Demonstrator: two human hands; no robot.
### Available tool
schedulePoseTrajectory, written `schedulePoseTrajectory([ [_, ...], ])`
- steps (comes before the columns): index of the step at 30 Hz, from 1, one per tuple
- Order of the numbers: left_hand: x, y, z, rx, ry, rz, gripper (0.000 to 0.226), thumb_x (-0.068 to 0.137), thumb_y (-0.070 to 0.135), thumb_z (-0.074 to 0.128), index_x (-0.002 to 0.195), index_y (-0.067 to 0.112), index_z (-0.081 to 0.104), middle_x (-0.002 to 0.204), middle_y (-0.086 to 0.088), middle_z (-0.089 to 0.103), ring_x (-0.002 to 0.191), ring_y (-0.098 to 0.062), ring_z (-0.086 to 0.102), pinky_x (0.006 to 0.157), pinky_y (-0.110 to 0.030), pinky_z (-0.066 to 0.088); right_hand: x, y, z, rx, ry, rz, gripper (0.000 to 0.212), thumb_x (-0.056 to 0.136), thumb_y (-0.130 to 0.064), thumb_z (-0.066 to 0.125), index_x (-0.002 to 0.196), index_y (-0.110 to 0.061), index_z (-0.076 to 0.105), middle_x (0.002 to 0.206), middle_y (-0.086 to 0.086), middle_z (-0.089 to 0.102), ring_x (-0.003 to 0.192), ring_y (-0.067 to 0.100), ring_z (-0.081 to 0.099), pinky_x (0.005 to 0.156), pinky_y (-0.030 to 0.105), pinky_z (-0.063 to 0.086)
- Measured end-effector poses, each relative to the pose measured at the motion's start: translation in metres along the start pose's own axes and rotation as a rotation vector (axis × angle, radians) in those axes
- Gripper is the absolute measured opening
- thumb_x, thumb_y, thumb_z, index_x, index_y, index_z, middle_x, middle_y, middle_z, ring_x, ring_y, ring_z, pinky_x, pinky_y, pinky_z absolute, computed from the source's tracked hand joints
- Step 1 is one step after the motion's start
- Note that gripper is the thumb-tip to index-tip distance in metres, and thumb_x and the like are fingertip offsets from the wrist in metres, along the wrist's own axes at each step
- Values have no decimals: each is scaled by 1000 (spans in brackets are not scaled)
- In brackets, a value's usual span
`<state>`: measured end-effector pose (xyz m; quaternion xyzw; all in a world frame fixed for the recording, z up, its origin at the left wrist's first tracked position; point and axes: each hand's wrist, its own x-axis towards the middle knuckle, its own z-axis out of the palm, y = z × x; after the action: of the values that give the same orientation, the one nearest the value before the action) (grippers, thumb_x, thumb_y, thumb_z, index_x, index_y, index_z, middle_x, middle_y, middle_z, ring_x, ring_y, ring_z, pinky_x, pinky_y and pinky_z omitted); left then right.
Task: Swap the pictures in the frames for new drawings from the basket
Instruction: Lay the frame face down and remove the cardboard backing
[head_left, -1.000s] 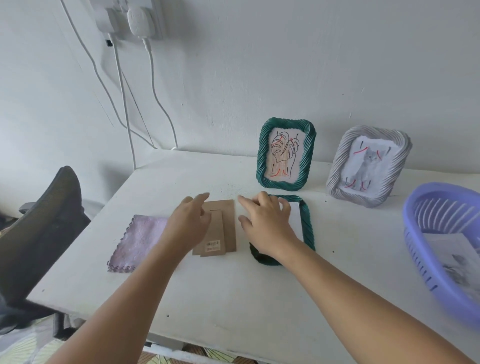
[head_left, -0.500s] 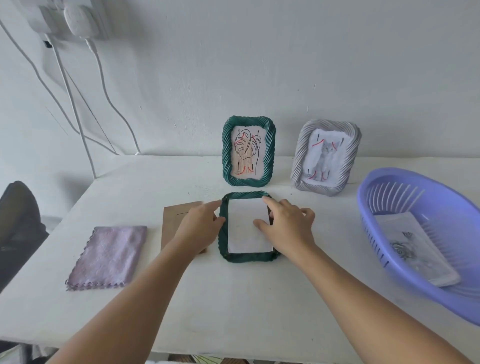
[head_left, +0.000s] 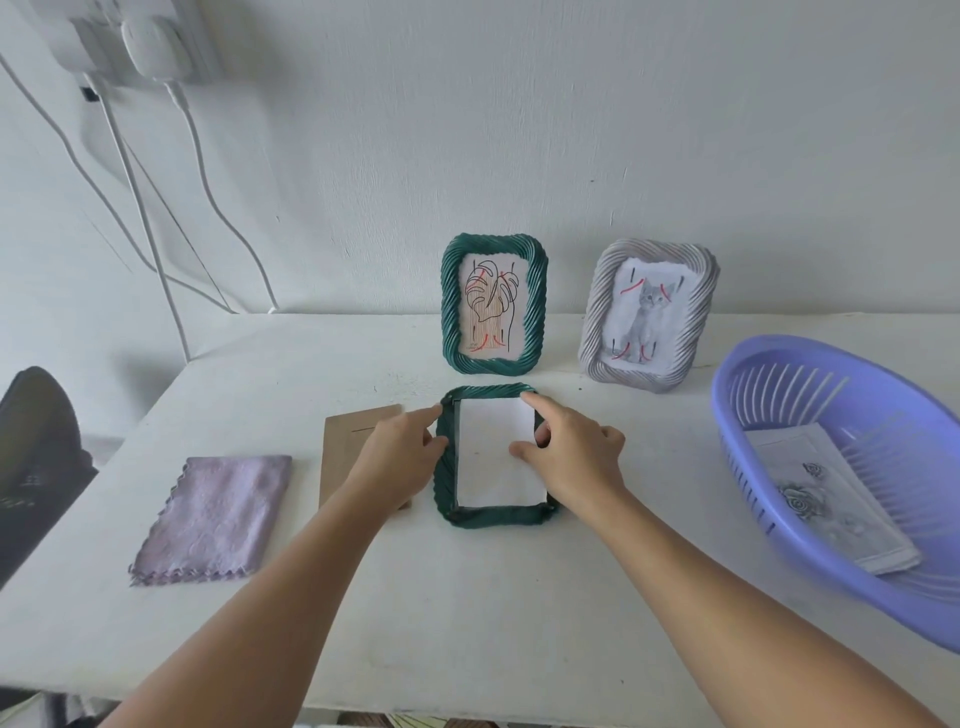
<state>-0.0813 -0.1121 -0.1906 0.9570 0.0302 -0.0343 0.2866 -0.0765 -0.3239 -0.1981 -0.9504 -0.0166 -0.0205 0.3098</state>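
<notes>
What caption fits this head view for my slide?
Both hands, left hand and right hand, work at the white sheet in the face-down green frame.
</notes>
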Motion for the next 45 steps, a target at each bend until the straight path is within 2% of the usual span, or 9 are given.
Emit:
schedulePoseTrajectory([
  [5,0,1,0,6,2,-2,49,101,24,55,150,27,48,87,-2,71,79,-20,63,57,-22,41,-1,4,4,-29,40,-27,51,89,-40,69,137,-46,53,82,-8,56,83,12,56,88,38,28],
  [12,-2,2,-1,-1,-15,-3,49,102,24,54,150,26,47,87,-3,71,78,-22,66,56,-22,42,2,12,10,-4,40,-64,30,92,-44,68,122,-43,70,79,-11,52,86,7,52,93,38,27],
  [22,0,-1,1,-10,-39,-10,50,102,24,54,151,26,47,82,-2,71,77,-20,67,58,-24,46,3,15,8,37,86,-148,28,94,-41,68,121,-43,70,78,-13,51,81,2,51,98,40,30],
  [25,-3,1,0,28,25,-1,54,103,32,51,155,30,38,102,-2,66,86,-20,64,73,-31,52,3,14,4,191,128,-148,29,91,-36,72,120,-41,72,75,-16,57,76,-2,55,97,40,43],
  [27,-7,6,0,16,107,13,58,104,42,46,158,35,26,116,-2,58,96,-20,59,81,-35,48,4,14,-2,352,109,-108,31,91,-34,73,122,-38,72,75,-16,61,76,-1,57,89,28,47],
  [31,-11,32,-2,-341,42,-35,71,101,56,47,160,42,10,99,5,64,87,-13,61,71,-27,50,5,14,-14,607,89,-77,32,91,-29,74,123,-32,72,70,-18,60,68,1,51,76,15,43],
  [35,-12,54,-4,-769,-84,-110,70,98,36,65,152,49,22,101,3,74,80,-8,66,60,-15,50,6,13,-21,675,109,-81,32,91,-28,75,123,-32,73,67,-19,54,68,3,47,76,19,43],
  [40,-5,56,5,-823,-91,-38,84,96,19,70,160,38,19,98,-1,79,97,-18,74,90,-39,59,0,13,-37,424,152,-158,40,92,-32,72,132,-32,66,83,-11,60,74,5,55,79,18,44],
  [45,-4,69,11,-708,-77,41,81,97,20,68,155,45,18,72,6,73,65,-4,65,62,-17,50,-6,23,-79,-62,315,-251,50,93,-34,70,142,-31,58,101,1,54,95,25,58,84,39,50],
])
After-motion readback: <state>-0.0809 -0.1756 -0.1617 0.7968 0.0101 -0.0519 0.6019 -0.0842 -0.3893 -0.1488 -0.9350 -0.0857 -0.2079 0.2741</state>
